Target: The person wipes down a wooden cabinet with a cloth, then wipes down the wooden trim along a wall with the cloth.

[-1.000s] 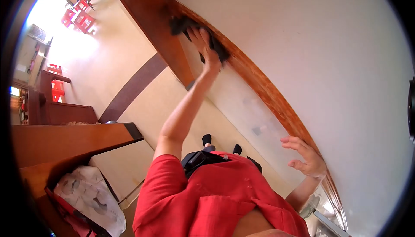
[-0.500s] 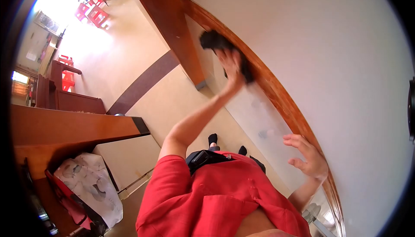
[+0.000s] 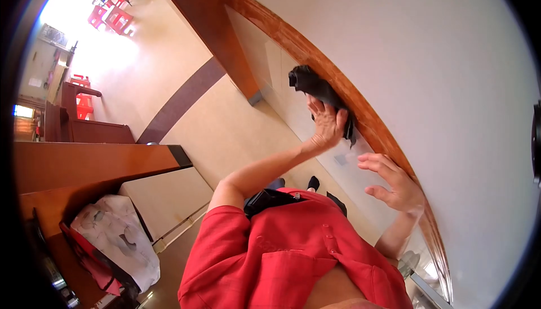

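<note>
My left hand (image 3: 327, 124) lies over a crumpled black cloth (image 3: 318, 88) and presses it against the white panel (image 3: 262, 63), just below the reddish-brown wooden trim (image 3: 344, 86). One end of the cloth bunches up beyond my fingertips, and another part hangs by my thumb. Its underside is hidden. Further down the same trim is my right hand (image 3: 391, 185), fingers apart and thumb spread, with nothing in it. Its fingertips are near the trim; whether they touch it, I cannot tell.
A brown wooden post (image 3: 208, 21) meets the trim at the upper left. On the left are a wooden ledge (image 3: 96, 162), a white box (image 3: 166, 202) and a patterned white bag (image 3: 121, 241). Red stools (image 3: 117, 20) stand far off. A metal rail (image 3: 431, 292) is at lower right.
My left hand and the black cloth have moved down along the trim, toward my right hand. My right hand has shifted slightly up and left, still spread.
</note>
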Available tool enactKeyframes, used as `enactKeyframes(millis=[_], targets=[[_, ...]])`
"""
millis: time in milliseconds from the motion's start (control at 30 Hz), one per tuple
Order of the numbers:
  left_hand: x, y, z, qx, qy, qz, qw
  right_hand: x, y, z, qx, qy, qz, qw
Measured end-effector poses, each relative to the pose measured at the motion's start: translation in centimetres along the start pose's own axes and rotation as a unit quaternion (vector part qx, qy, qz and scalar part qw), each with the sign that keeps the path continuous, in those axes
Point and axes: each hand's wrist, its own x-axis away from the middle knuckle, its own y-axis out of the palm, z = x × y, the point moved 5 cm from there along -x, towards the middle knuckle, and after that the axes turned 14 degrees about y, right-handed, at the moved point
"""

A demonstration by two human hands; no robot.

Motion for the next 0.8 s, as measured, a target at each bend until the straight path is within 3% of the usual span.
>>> enactKeyframes(millis=[200,267,433,533,600,700,767,800], targets=[[-7.4,-3.5,-9.7,-0.081,-0.044,0.149,0.984,0.2,0.2,0.0,0.012,0.007,0.004,1.0],[-8.8,-4.3,-10.1,-0.103,-0.012,0.137,0.985,0.1,0.1,-0.1,-0.027,0.005,0.008,1.0],[-0.5,0.8,-1.4,-0.002,-0.093,0.127,0.988,0.0,0.2,-0.1,0.01,-0.021,0.021,1.0],[0.0,0.2,1.0,0.036,-0.138,0.12,0.983,0.0,0.3,0.1,0.021,-0.023,0.023,0.999],[-0.5,1.7,-3.0,-0.212,-0.036,0.007,0.977,0.1,0.4,0.2,0.024,-0.025,0.023,0.999],[-5.9,-3.0,-8.6,-0.13,-0.064,0.127,0.981,0.1,0.5,0.5,-0.006,-0.009,0.024,1.0],[-7.6,-4.2,-9.3,-0.012,-0.143,0.134,0.981,0.1,0.4,0.4,-0.022,-0.004,0.024,0.999],[-6.7,-3.7,-8.1,-0.025,-0.133,0.145,0.98,0.1,0.3,0.4,-0.023,-0.001,0.026,0.999]])
